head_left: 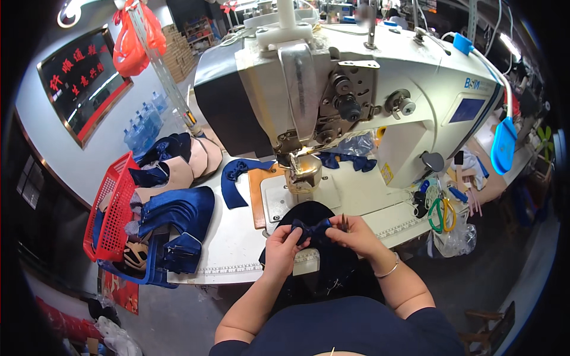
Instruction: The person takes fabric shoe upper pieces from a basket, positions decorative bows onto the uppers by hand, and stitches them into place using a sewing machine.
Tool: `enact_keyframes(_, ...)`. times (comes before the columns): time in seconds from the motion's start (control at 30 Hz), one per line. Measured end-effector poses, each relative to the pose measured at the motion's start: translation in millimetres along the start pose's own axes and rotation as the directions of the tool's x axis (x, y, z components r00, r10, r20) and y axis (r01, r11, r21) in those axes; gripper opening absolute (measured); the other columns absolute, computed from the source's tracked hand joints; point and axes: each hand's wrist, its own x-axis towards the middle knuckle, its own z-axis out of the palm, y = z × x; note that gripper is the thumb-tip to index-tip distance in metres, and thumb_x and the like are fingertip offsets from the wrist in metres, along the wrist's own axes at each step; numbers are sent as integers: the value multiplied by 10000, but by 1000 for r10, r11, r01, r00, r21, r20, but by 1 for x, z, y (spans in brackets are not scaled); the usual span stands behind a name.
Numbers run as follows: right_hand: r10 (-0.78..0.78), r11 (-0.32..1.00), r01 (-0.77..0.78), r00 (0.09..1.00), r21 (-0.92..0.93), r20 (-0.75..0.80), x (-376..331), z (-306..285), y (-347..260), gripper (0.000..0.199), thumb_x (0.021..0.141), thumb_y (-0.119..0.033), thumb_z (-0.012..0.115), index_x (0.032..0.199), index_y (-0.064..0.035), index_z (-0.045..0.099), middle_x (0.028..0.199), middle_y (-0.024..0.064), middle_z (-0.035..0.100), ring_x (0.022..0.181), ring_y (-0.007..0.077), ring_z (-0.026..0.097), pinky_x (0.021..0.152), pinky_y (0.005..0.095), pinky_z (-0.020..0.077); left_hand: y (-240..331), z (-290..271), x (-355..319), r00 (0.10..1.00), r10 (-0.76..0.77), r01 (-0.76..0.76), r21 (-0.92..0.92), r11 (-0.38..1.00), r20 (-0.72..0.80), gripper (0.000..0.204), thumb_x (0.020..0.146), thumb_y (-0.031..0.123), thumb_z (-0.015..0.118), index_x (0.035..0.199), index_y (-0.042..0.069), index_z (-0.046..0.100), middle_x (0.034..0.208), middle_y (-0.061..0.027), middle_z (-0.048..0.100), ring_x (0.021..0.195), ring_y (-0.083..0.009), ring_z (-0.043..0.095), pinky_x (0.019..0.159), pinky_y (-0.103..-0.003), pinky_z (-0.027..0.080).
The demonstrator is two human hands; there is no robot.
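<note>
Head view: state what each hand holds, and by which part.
Both hands pinch one small navy satin bow: left hand grips its left loop, right hand its right loop.

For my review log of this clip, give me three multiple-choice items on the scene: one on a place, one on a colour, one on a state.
1. Where is the red basket?
A. left of the sewing machine
B. right of it
C. on top of it

2. What colour is the bow?
A. yellow
B. white
C. dark blue

3. How is the bow held?
A. by the left hand alone
B. between the left hand and the right hand
C. it lies untouched

Key: 1 A, the basket sits at the table's left edge; 2 C, it matches the blue pieces stacked nearby; 3 B, fingers of both hands pinch its ends.
</note>
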Motion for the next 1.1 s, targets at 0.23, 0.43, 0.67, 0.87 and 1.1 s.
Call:
enact_keyframes(0.23, -148, 976, 132, 986, -173, -82, 12, 1, 19, 112, 805, -147, 691, 829, -43, 659, 651, -63, 547, 624, 13, 446, 562, 177, 363, -1, -16, -1, 995, -24, 5, 194, 981, 97, 187, 863, 79, 625, 1011, -18, 567, 899, -84, 628, 806, -160, 621, 692, -281, 524)
enact_keyframes(0.43, -152, 985, 171, 926, 23, -345, 14, -51, 12, 151, 824, -188, 683, 791, -60, 610, 630, -26, 546, 524, 43, 441, 478, 192, 348, 9, -32, 23, 825, 453, -364, 931, -29, 337, 620, 678, 295, 794, 1129, -46, 537, 1024, -200, 560, 916, -348, 569, 804, -396, 477)
enact_keyframes(0.67, -48, 997, 62, 962, 46, -269, 14, -44, 32, 290, 850, -293, 655, 1027, -64, 657, 714, -67, 559, 564, 24, 433, 508, 174, 352, 0, -32, 27, 813, 408, -384, 909, -160, 415, 717, 622, 346, 804, 1181, -1, 519, 1078, -163, 522, 953, -328, 550, 772, -401, 453)
enact_keyframes(0.87, -340, 899, 277, 930, -340, -141, 24, -28, 49, 180, 804, -158, 685, 918, -20, 671, 791, 7, 629, 701, 111, 550, 622, 263, 439, -2, -27, 26, 756, 460, -403, 885, -233, 466, 688, 613, 302, 816, 1170, 9, 537, 1036, -126, 534, 904, -300, 550, 740, -384, 447)
enact_keyframes(1.1, -317, 879, 255, 944, -403, -93, 3, -14, 8, 143, 771, -59, 699, 891, 10, 662, 877, 65, 649, 806, 128, 584, 749, 254, 455, 36, -24, 26, 988, 2, -128, 797, 590, 157, 510, 728, 188, 767, 1143, -12, 547, 796, -54, 611, 695, -151, 593, 622, -269, 479)
